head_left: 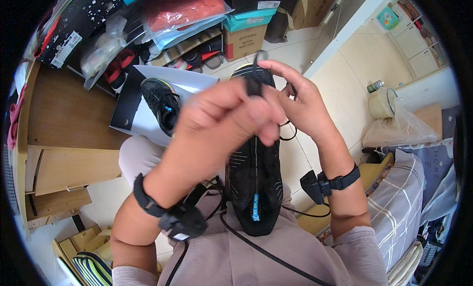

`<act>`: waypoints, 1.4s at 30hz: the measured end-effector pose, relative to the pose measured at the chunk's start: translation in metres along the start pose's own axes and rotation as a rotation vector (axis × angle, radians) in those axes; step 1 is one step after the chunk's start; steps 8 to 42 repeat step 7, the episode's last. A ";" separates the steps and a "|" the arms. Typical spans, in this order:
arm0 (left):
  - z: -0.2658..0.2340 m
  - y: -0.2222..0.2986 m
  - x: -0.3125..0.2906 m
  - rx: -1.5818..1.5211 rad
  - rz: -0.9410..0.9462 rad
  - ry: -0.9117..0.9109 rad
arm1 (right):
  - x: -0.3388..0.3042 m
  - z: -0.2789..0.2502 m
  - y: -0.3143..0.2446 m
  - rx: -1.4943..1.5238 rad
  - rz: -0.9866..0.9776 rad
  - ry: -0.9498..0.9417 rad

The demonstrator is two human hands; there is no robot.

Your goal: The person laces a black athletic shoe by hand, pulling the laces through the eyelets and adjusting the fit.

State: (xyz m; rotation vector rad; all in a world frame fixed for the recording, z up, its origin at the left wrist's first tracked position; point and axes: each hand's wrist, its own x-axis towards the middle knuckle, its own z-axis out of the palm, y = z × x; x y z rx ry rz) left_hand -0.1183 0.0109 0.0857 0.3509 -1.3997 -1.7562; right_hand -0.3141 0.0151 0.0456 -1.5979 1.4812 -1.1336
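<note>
A black running shoe [253, 182] with a blue tag near its heel rests in my lap, heel toward me and toe pointing away. Above its middle, my left hand [221, 121] is closed and blurred by motion, with black shoelace [254, 85] at its fingers. Close by on the right, my right hand [305, 101] has its fingers bent around the lace, and a thin loop hangs below it. My hands cover the shoe's tongue and part of its front. A matching shoe [160, 103] lies in an open shoebox [189, 79] to the left.
Black cables cross my lap from the wrist-strapped devices. Beyond the box stands a shoe rack [189, 49] with bagged items and boxes. A wooden cabinet [74, 109] is at left; a white door [340, 32], a bucket [382, 104] and a cloth-covered seat [404, 197] are at right.
</note>
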 end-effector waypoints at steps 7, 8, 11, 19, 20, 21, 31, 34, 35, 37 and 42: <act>-0.019 0.014 0.003 -0.088 0.090 -0.060 | 0.000 0.004 -0.001 -0.025 -0.012 -0.006; -0.019 0.014 0.003 -0.088 0.090 -0.060 | 0.000 0.004 -0.001 -0.025 -0.012 -0.006; -0.019 0.014 0.003 -0.088 0.090 -0.060 | 0.000 0.004 -0.001 -0.025 -0.012 -0.006; -0.019 0.014 0.003 -0.088 0.090 -0.060 | 0.000 0.004 -0.001 -0.025 -0.012 -0.006; -0.019 0.014 0.003 -0.088 0.090 -0.060 | 0.000 0.004 -0.001 -0.025 -0.012 -0.006; -0.019 0.014 0.003 -0.088 0.090 -0.060 | 0.000 0.004 -0.001 -0.025 -0.012 -0.006; -0.019 0.014 0.003 -0.088 0.090 -0.060 | 0.000 0.004 -0.001 -0.025 -0.012 -0.006; -0.019 0.014 0.003 -0.088 0.090 -0.060 | 0.000 0.004 -0.001 -0.025 -0.012 -0.006; -0.019 0.014 0.003 -0.088 0.090 -0.060 | 0.000 0.004 -0.001 -0.025 -0.012 -0.006; -0.019 0.014 0.003 -0.088 0.090 -0.060 | 0.000 0.004 -0.001 -0.025 -0.012 -0.006; -0.019 0.014 0.003 -0.088 0.090 -0.060 | 0.000 0.004 -0.001 -0.025 -0.012 -0.006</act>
